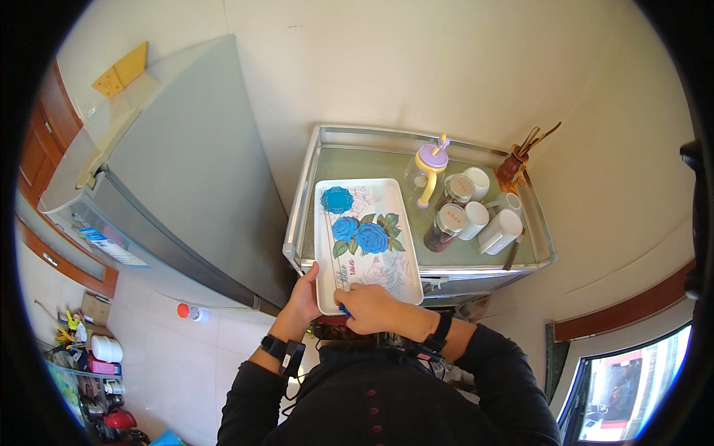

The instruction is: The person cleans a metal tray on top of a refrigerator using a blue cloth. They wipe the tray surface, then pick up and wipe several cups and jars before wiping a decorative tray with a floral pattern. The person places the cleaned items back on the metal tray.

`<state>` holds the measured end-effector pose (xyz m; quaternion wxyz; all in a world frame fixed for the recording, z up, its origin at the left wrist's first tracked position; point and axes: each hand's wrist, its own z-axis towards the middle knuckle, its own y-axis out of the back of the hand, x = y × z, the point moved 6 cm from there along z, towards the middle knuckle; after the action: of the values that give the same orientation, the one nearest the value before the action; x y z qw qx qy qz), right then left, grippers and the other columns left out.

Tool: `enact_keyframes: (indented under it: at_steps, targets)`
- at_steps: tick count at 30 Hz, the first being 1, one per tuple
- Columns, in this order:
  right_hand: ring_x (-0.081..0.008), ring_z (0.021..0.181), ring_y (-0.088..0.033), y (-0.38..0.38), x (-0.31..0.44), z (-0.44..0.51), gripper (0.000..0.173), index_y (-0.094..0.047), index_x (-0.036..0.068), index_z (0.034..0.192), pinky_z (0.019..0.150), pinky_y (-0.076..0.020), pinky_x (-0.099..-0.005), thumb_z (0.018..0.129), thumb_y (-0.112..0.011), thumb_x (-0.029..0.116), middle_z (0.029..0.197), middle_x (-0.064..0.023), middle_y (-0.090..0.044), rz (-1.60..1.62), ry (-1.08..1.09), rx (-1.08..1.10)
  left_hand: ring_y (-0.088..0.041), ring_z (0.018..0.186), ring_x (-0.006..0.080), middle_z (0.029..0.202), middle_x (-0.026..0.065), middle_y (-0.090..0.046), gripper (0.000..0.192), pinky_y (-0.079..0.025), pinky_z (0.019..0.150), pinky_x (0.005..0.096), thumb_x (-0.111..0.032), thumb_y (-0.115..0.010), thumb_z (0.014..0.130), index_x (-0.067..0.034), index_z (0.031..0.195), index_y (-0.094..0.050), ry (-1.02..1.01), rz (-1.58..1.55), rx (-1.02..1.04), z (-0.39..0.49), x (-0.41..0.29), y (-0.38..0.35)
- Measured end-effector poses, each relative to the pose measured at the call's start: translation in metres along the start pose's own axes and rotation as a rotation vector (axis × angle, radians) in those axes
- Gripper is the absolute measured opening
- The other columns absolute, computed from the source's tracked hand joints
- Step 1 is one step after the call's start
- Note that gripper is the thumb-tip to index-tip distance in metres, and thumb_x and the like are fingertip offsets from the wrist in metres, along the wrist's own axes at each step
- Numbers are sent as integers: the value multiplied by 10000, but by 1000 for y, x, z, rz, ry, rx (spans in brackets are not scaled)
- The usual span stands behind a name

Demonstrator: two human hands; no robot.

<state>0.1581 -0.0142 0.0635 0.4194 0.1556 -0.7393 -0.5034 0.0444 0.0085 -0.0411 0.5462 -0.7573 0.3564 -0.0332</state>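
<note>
A white rectangular tray (390, 195) printed with blue roses lies partly over the cabinet top, its near end reaching past the front edge. My left hand (305, 295) grips the tray's near left side, thumb along the rim. My right hand (368, 308) is closed around a small blue item (345, 310) at the tray's near end; most of that item is hidden by the fingers, so its kind cannot be told. Right of the tray stand two glass jars with metal lids (450, 218), several white mugs (501, 231) and a clear cup with a purple lid and yellow handle (432, 161).
The green cabinet top (357, 161) has a raised metal rail. A brown vase with wooden tea tools (512, 167) stands in its back right corner. A grey refrigerator (206, 167) is at the left, with a red-capped container (192, 313) on the floor nearby. A window is at lower right.
</note>
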Motion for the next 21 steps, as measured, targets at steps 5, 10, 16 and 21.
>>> enact_keyframes:
  at_steps: [5,10,16,21]
  targets:
    - [-367,815,-615,11,-33,-40,368,-555,78,1048,686,-506,-483,706,-649,177,832,-163,-610,-50,-85,-11,-491,1286,367,1412,201,-497,626,-381,1083,524,-483,-404,1015,-11,1428,-406,-25,-6,-7,3,-1,9]
    - [-362,855,-632,25,-53,-67,366,-560,43,1049,708,-514,-480,712,-650,153,844,-185,-632,-92,-158,36,-503,1272,358,1402,191,-512,603,-394,1074,522,-465,-430,1013,-10,1409,-437,-57,9,-27,9,-6,18]
    - [-343,813,-641,33,-50,-71,372,-563,2,1043,665,-521,-451,699,-641,121,792,-166,-639,-347,-198,89,-528,1255,327,1377,179,-540,560,-415,1065,483,-413,-429,1031,12,1394,-444,-45,17,-53,9,-11,17]
    - [-335,811,-630,94,-51,-70,345,-578,38,1054,659,-524,-445,718,-627,94,820,-155,-639,-368,-365,-361,-541,1244,307,1365,171,-553,589,-434,1054,462,-446,-453,1017,5,1397,-448,-96,86,4,7,-15,12]
